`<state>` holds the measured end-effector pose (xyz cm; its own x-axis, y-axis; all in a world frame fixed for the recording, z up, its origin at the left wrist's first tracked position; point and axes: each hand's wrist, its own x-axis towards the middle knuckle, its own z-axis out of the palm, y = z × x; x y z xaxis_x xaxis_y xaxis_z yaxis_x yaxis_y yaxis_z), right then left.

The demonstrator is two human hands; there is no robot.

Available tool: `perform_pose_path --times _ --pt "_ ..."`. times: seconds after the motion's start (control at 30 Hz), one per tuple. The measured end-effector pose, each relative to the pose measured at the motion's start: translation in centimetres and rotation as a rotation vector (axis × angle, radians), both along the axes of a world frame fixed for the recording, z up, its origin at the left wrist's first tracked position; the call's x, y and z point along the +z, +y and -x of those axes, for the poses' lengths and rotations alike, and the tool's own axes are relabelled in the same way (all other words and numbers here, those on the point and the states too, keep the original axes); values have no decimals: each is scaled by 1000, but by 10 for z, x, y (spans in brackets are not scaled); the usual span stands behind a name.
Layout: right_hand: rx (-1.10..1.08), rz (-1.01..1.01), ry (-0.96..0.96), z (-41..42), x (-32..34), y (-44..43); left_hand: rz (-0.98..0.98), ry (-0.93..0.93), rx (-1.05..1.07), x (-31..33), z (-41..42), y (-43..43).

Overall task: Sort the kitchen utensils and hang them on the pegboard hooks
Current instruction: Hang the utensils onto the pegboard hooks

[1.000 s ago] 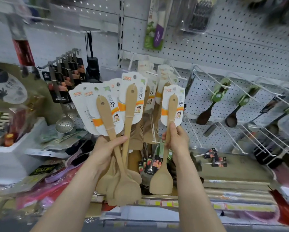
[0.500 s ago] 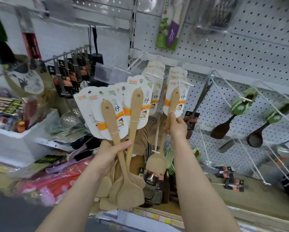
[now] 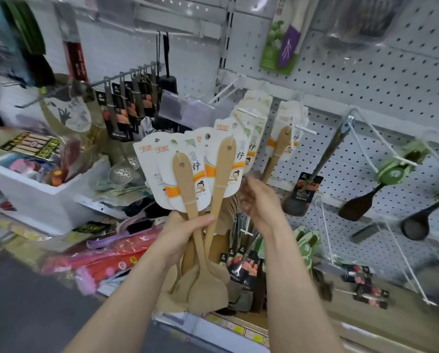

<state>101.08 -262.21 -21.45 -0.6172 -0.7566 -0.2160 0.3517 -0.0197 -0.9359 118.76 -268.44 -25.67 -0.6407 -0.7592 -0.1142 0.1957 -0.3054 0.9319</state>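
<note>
Pegboard (image 3: 366, 80) fills 12 to 3 o'clock, white, wire hooks sticking out toward camera. White foam box (image 3: 35, 200) at 9 o'clock, full of mixed packets.

Bundle of wooden spatulas (image 3: 208, 289) at centre, blades down toward 6, handles and printed backing cards fanned up toward 12. Left hand (image 3: 185, 238) grips the bundle around the handles just below the cards, fingers wrapped, thumb across the front.

Right hand (image 3: 261, 205) just right of centre, motion-blurred, fingers loosely curled. Its fingertips sit at the lower handle of one carded wooden spatula (image 3: 280, 146), which is up at 1 o'clock against a stack of the same cards. A white hook (image 3: 305, 129) pokes out through that stack. Can't tell if the hand is pinching the handle or only touching it; blur is too heavy.

Dark turner (image 3: 312, 184) with a black label hangs at 2 o'clock, near the right hand. Black spatula (image 3: 358, 207) and black ladle (image 3: 415, 228) hang at 3 o'clock on green cards. Steel skimmer (image 3: 121, 171) at 9 to 10 o'clock, just beside the box.
</note>
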Motion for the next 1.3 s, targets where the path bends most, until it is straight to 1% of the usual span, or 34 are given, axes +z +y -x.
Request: perform_pose_path --times 0.03,0.07,0.1,0.17,0.23,0.27,0.4,0.53,0.63,0.77,1.0,1.1,1.2,1.3 --pt "107 41 -55 -13 4 9 2 12 -12 1 0 0" --pt "186 52 -67 -25 8 17 8 32 -25 1 -1 1" --pt "236 40 -34 -34 9 22 17 50 -39 1 -1 1" --pt "260 -14 106 -48 9 28 34 74 -61 3 -2 5" --pt "170 -63 230 -58 8 31 28 89 -70 5 -6 10" --pt "123 -75 259 -62 8 32 20 96 -71 5 -7 12" --pt "-12 -34 298 -79 10 40 29 88 -86 3 -17 14" --pt "-82 3 248 -87 6 53 38 51 -115 0 -24 15" --pt "-150 30 185 -89 3 63 9 -2 -81 -4 -27 12" --pt "-249 42 129 -87 -1 76 -16 -13 -77 -5 -28 11" --pt "-425 70 137 -71 6 90 -8 30 -21 -1 -27 8" --pt "-510 77 167 -61 12 92 -51 34 13 -1 -27 1" --pt "-513 88 195 -55 15 91 -122 70 18 1 -28 -4" --pt "-518 140 198 -53 18 89 -77 49 84 7 -29 -6"
